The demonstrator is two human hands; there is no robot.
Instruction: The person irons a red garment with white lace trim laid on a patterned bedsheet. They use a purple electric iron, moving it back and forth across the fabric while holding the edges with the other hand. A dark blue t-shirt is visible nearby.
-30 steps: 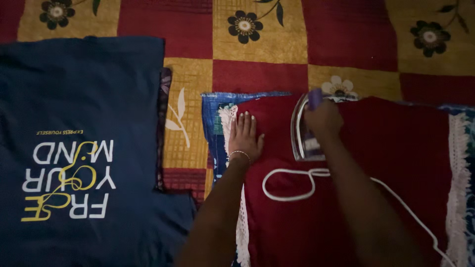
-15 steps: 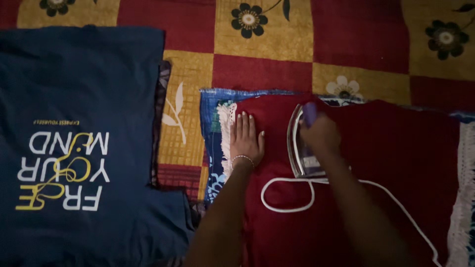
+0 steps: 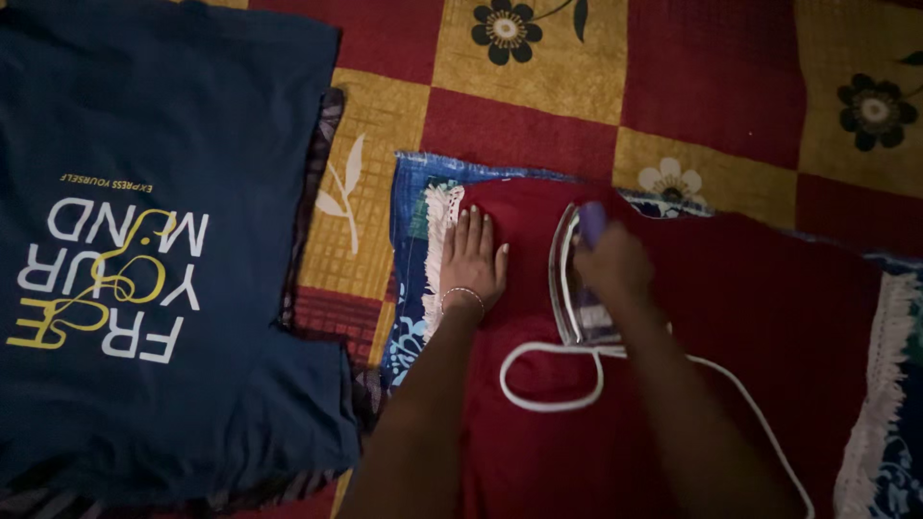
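Observation:
A dark red cloth (image 3: 750, 327) with white lace fringe lies spread on a blue patterned sheet (image 3: 411, 207). My left hand (image 3: 471, 259) presses flat on the red cloth near its left fringe, fingers together, a thin bracelet on the wrist. My right hand (image 3: 612, 264) grips the purple handle of an electric iron (image 3: 575, 288), which rests on the red cloth just right of my left hand. The iron's white cord (image 3: 548, 375) loops over the cloth and runs off to the lower right.
A navy blue t-shirt (image 3: 163, 259) with white and yellow lettering lies flat at the left. Everything sits on a red and yellow checked floral bedspread (image 3: 519, 86). More white fringe (image 3: 870, 404) edges the red cloth at the right.
The iron and my right hand have slid slightly left and toward me on the red cloth. The view has shifted, so the t-shirt sits higher in the picture. My left hand stays pressed down.

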